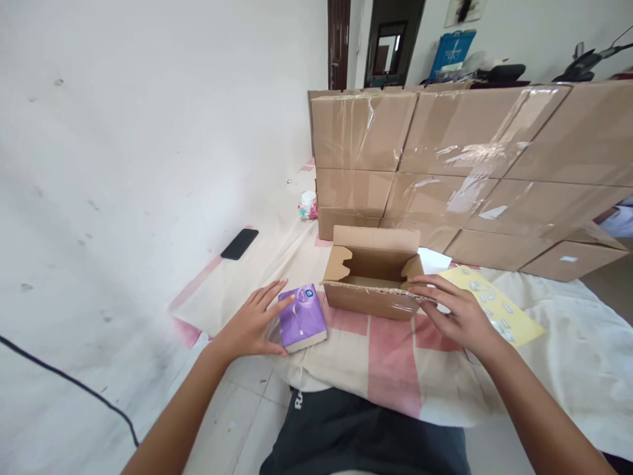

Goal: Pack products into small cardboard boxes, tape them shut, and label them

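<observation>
A purple pack of tissues lies on the cloth in front of me. At its left side is my left hand, open with fingers spread; its index finger reaches over the pack's edge and the thumb is by the lower corner. To the right of the pack stands a small brown cardboard box, its top open and its back flap upright. I see bare cardboard inside it. My right hand is closed on the box's front right edge, fingers over the top and thumb in front.
Taped cardboard boxes form a wall behind. A yellow sticker sheet and white paper lie at the right. A black phone rests at the left, near the white wall. A small white-and-pink item sits farther back.
</observation>
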